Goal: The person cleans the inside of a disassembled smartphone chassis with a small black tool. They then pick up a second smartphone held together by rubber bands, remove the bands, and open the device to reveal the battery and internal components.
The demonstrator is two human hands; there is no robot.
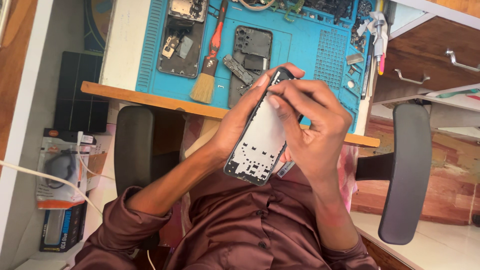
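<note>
The phone frame (260, 145), a dark-edged shell with a pale inner plate and rows of small black cut-outs, is held up in the air between the two hands, just in front of the person's chest and on the near side of the worktop (125, 55) edge. Its long axis runs on a slant, from the lower end near the shirt up and to the right toward the far edge of the blue mat (305, 45).

The left hand (240, 117) wraps the frame from the left side and behind, fingers closed along its edge, thumb tip up near the top corner. The right hand (312, 125) is closed over the upper right edge, its thumb pressing flat on the pale plate close to the top end. Both hands touch the frame; the right one covers more of the top, where the two thumbs nearly meet. A small tab shows just below the right hand, though what it is I cannot tell.

Farther out on the mat lie a second opened phone (250, 57) just beyond the fingers, a brush (207, 75) with a red handle to its left, and a third opened phone (181, 45) farther left. A tool (379, 35) with a white grip stands at the far right edge. The chair's armrests (405, 170) flank the person on either side.
</note>
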